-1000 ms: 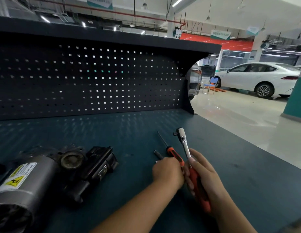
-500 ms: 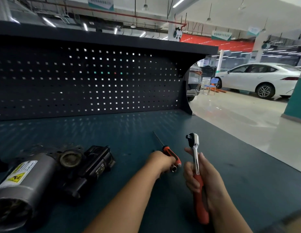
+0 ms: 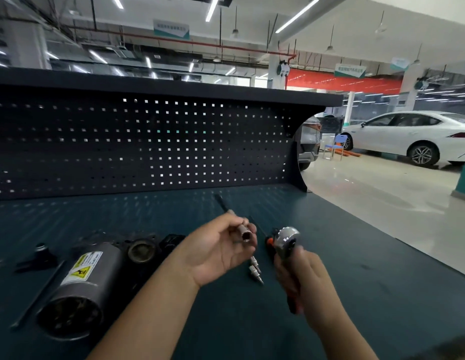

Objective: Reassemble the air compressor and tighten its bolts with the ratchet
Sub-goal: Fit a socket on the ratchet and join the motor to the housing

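Observation:
My left hand (image 3: 218, 252) pinches a small silver socket (image 3: 245, 234), lifted above the bench with its open end facing me. My right hand (image 3: 302, 278) grips the orange handle of the ratchet (image 3: 287, 241), whose shiny round head points up beside the socket, a short gap between them. The air compressor lies at the left: a grey cylinder (image 3: 80, 287) with a yellow warning label, and a dark head part (image 3: 143, 252) with a round opening behind it.
Two silver bits (image 3: 255, 268) lie on the blue-green bench (image 3: 369, 294) between my hands. An orange-handled screwdriver (image 3: 262, 233) lies behind them. A black part (image 3: 40, 257) and a thin rod (image 3: 41, 291) sit at far left. A black pegboard (image 3: 148, 146) backs the bench.
My left hand has left the screwdriver and come up holding a socket. My right hand has tilted the ratchet head toward me. The camera has moved back and to the right.

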The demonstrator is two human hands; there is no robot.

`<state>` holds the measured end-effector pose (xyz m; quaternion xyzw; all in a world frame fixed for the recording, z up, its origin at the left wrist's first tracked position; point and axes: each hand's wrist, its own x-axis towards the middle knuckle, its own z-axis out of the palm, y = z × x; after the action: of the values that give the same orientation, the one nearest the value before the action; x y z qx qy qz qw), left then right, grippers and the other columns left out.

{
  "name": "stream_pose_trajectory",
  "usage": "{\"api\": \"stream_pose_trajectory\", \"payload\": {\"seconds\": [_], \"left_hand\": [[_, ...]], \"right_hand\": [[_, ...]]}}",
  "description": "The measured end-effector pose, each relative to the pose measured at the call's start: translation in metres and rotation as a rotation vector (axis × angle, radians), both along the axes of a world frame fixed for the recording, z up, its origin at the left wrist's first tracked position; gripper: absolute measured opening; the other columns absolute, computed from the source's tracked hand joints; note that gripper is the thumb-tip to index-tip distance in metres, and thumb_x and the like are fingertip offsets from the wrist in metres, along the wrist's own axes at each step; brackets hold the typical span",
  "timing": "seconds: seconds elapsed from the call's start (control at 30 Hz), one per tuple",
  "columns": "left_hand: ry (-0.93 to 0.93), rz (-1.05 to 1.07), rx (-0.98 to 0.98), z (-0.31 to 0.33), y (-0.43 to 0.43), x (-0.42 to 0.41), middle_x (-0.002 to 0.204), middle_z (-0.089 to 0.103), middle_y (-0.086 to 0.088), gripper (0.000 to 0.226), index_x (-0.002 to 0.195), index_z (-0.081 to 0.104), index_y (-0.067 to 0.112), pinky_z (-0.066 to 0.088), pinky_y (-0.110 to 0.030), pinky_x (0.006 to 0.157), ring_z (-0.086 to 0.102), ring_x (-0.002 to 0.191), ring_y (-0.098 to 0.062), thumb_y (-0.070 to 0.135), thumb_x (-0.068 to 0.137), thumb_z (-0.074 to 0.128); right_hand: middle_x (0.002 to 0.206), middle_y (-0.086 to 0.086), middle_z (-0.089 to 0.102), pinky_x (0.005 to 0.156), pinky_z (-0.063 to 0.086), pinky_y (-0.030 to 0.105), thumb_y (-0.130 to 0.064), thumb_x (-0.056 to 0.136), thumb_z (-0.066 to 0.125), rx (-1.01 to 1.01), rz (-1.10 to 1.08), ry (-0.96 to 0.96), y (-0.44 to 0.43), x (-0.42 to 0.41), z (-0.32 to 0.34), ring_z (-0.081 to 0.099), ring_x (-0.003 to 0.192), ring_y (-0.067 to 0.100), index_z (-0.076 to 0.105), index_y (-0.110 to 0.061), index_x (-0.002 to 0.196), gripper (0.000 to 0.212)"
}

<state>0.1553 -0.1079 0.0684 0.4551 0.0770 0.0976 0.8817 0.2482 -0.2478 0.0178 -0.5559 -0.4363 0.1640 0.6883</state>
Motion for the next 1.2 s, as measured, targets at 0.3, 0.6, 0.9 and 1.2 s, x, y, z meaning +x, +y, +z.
{"api": "stream_pose_trajectory", "payload": {"seconds": [0.3,0.6,0.9,1.2], "left_hand": [[-0.223,0.046,0.116,0.008,-0.015,-0.046,0.077,0.068,-0.003,0.031,0.105,0.06,-0.001,0.057,-0.029,0.064,0.068,0.071,-0.015,0.017,0.08,0.052],[-0.225,0.111,0.113,0.004,-0.017,-0.065,0.074,0.069,-0.005,0.036,0.11,0.056,-0.003,0.056,-0.028,0.06,0.069,0.067,-0.016,0.013,0.079,0.051],[-0.192,0.071,0.14,0.001,-0.024,-0.066,0.071,0.068,-0.006,0.032,0.105,0.056,0.0,0.055,-0.027,0.054,0.068,0.065,-0.016,0.014,0.077,0.051],[-0.258,0.049,0.073,-0.008,-0.04,-0.057,0.077,0.069,-0.005,0.03,0.109,0.056,0.002,0.055,-0.025,0.063,0.068,0.071,-0.015,0.012,0.081,0.05]], "right_hand": [[0.056,-0.008,0.045,0.05,0.027,0.015,-0.051,0.077,0.058,0.023,-0.085,-0.42,-0.011,-0.042,0.003,0.036,0.052,0.0,0.061,-0.018,0.07,0.034],[0.057,-0.007,0.044,0.05,0.028,0.02,-0.076,0.076,0.052,0.052,-0.146,-0.56,-0.008,-0.059,0.009,0.038,0.053,0.002,0.061,-0.006,0.069,0.071],[0.055,-0.011,0.043,0.049,0.027,0.018,-0.054,0.077,0.06,0.005,-0.174,-0.621,-0.015,-0.058,0.014,0.037,0.05,0.003,0.056,-0.013,0.065,0.043],[0.054,-0.015,0.04,0.051,0.025,0.01,-0.061,0.077,0.059,0.057,-0.132,-0.475,-0.013,-0.054,0.004,0.034,0.051,-0.001,0.053,-0.036,0.06,0.031]]}}
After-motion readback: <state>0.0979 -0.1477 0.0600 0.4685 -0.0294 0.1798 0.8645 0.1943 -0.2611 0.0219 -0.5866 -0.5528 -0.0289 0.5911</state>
